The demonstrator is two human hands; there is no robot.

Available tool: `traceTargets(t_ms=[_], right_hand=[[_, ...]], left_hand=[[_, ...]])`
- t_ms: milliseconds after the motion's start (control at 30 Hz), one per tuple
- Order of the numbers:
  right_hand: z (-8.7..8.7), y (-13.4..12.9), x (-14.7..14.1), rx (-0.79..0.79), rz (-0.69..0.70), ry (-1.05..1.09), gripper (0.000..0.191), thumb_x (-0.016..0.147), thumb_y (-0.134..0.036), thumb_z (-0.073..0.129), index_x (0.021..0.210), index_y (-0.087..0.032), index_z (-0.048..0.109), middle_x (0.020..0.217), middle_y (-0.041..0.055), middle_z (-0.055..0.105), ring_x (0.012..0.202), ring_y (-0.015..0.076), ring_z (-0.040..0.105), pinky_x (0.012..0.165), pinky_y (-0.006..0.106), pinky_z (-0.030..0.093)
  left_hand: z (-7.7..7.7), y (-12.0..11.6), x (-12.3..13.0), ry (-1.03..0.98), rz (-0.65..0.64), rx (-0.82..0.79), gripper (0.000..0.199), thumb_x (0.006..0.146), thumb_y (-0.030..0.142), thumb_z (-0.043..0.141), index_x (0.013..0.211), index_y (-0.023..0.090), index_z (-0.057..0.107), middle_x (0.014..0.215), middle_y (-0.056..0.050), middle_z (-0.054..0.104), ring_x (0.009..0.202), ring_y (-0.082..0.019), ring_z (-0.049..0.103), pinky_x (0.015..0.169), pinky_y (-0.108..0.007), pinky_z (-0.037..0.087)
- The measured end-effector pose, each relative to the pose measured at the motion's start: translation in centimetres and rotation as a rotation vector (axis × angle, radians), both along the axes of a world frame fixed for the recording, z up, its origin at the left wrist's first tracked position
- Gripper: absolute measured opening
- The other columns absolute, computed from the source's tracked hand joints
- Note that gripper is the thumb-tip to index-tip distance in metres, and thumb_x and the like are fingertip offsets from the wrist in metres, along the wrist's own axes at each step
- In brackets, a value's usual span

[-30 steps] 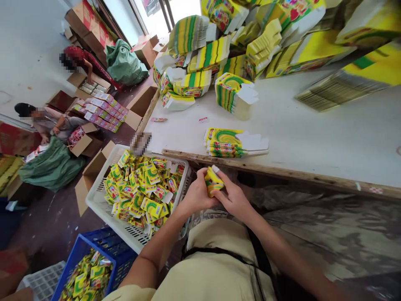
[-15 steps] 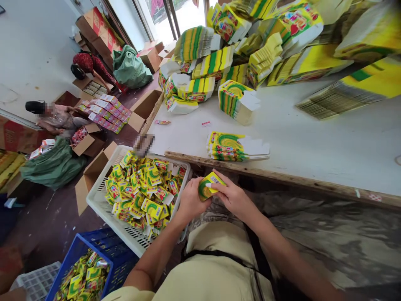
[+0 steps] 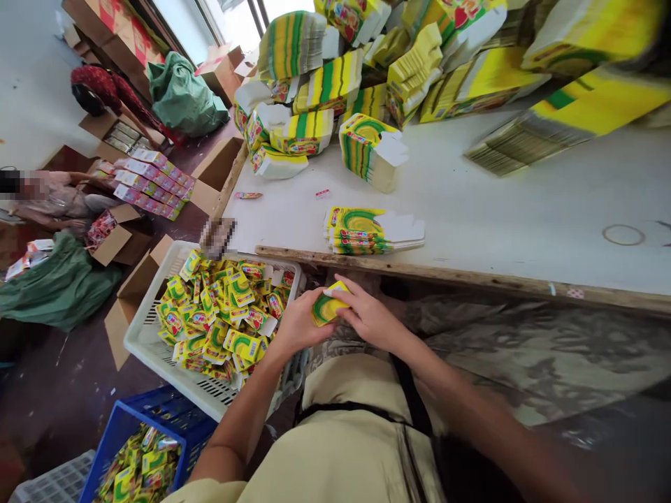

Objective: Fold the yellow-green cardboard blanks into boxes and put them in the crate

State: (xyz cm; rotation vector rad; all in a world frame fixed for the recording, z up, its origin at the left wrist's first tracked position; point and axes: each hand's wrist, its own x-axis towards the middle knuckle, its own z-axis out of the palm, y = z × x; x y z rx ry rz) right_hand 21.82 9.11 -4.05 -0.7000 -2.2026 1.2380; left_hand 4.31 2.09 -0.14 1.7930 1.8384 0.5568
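Observation:
Between my two hands, just below the table's front edge, is a small yellow and green carton (image 3: pixel 326 307). My left hand (image 3: pixel 300 323) grips it from the left side, thumb underneath. From the right, my right hand (image 3: pixel 371 318) closes on its upper end, fingers over a white flap. A short stack of flat cartons (image 3: pixel 359 229) with white flaps lies on the table beyond my hands. Left of my hands, a white basket (image 3: pixel 137 328) holds many small yellow cartons (image 3: pixel 241 288).
Bundles of flat cartons (image 3: pixel 325 84) are piled along the back of the white table (image 3: pixel 472 223). At lower left stands a blue crate (image 3: pixel 181 419) of yellow packets. Two people work among boxes at far left, near a green sack (image 3: pixel 183 98) and stacked pink boxes (image 3: pixel 152 183).
The whole view has shifted, so things appear further left and slightly higher. My right fingers have moved over the end of the carton, covering its barcode panel. Both hands still hold it.

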Motion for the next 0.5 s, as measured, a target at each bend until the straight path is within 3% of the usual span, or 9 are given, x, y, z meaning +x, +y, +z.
traceTargets(t_ms=[100, 167, 267, 333, 400, 500], right_hand=[[1.3, 0.5, -0.8, 0.04, -0.085, 0.085, 0.05, 0.09, -0.023, 0.058, 0.139, -0.016, 0.05, 0.141, 0.021, 0.053, 0.13, 0.029, 0.054, 0.107, 0.046, 0.048], [2.6, 2.2, -0.5, 0.137, -0.193, 0.132, 0.051, 0.09, -0.027, 0.061, 0.138, -0.016, 0.05, 0.13, 0.0179, 0.061, 0.122, 0.0285, 0.059, 0.103, 0.045, 0.05], [4.0, 6.3, 0.4, 0.311, -0.468, -0.009, 0.039, 0.091, -0.029, 0.058, 0.127, -0.013, 0.058, 0.12, 0.0186, 0.065, 0.114, 0.0317, 0.059, 0.101, 0.048, 0.047], [4.0, 8.8, 0.9, 0.372, -0.577, -0.2, 0.04, 0.089, -0.026, 0.059, 0.126, -0.01, 0.058, 0.117, 0.0211, 0.064, 0.11, 0.035, 0.057, 0.097, 0.05, 0.046], [3.5, 10.6, 1.0, 0.395, -0.584, -0.35, 0.035, 0.088, -0.022, 0.058, 0.12, -0.009, 0.06, 0.11, 0.0212, 0.066, 0.104, 0.0352, 0.057, 0.091, 0.049, 0.046], [3.0, 11.7, 0.8, 0.426, -0.589, -0.413, 0.028, 0.086, -0.02, 0.058, 0.112, -0.011, 0.062, 0.105, 0.02, 0.065, 0.098, 0.0341, 0.057, 0.086, 0.046, 0.045]], left_hand=[[0.6, -2.0, -2.9, 0.087, 0.124, -0.004, 0.059, 0.069, 0.024, 0.072, 0.126, 0.02, 0.056, 0.118, -0.01, 0.068, 0.106, -0.026, 0.066, 0.094, -0.039, 0.052], [1.6, -3.7, -6.1, 0.257, 0.316, 0.029, 0.056, 0.072, 0.029, 0.072, 0.125, 0.018, 0.057, 0.118, -0.013, 0.067, 0.108, -0.03, 0.064, 0.097, -0.045, 0.049], [3.0, -6.2, -11.0, 0.624, 0.657, 0.082, 0.087, 0.067, 0.043, 0.079, 0.139, 0.01, 0.045, 0.132, -0.024, 0.055, 0.125, -0.043, 0.05, 0.105, -0.061, 0.038], [3.1, -7.2, -12.6, 0.688, 0.746, 0.105, 0.095, 0.067, 0.048, 0.079, 0.143, 0.007, 0.039, 0.138, -0.028, 0.049, 0.131, -0.046, 0.043, 0.107, -0.064, 0.034], [2.3, -7.1, -12.4, 0.59, 0.672, 0.12, 0.084, 0.071, 0.048, 0.077, 0.138, 0.008, 0.045, 0.133, -0.026, 0.053, 0.129, -0.043, 0.046, 0.108, -0.06, 0.035], [0.3, -5.2, -9.4, 0.289, 0.412, 0.116, 0.06, 0.076, 0.047, 0.073, 0.125, 0.016, 0.057, 0.125, -0.018, 0.061, 0.122, -0.034, 0.054, 0.108, -0.053, 0.039]])
